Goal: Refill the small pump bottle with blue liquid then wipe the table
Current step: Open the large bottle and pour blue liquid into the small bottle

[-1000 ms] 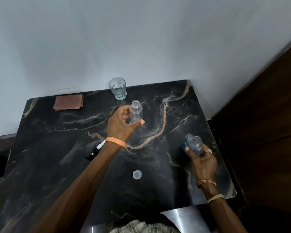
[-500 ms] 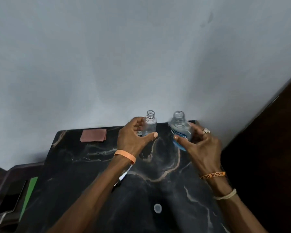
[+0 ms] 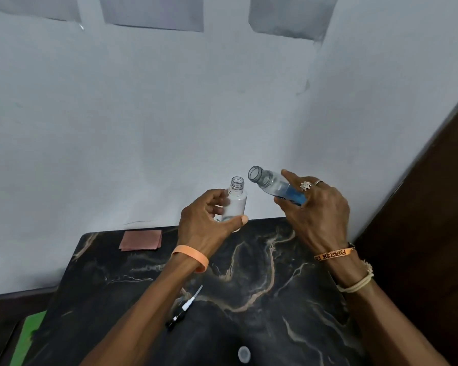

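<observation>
My left hand grips the small clear bottle upright above the table's far edge, its neck uncapped. My right hand holds the larger clear bottle with blue liquid low inside it, tilted so its uncapped mouth points left toward the small bottle's neck. The two mouths are a little apart. No liquid is seen running out. The pump head with its white tube lies on the black marble table below my left forearm. A clear cap lies near the front.
A folded pink cloth lies at the table's back left. A white wall stands behind the table, and a dark wooden panel rises on the right. A green sheet sits on a lower surface at the left.
Both hands lifted their bottles higher and closer together. The right hand tipped the larger bottle from upright toward the small bottle. The camera tilted upward.
</observation>
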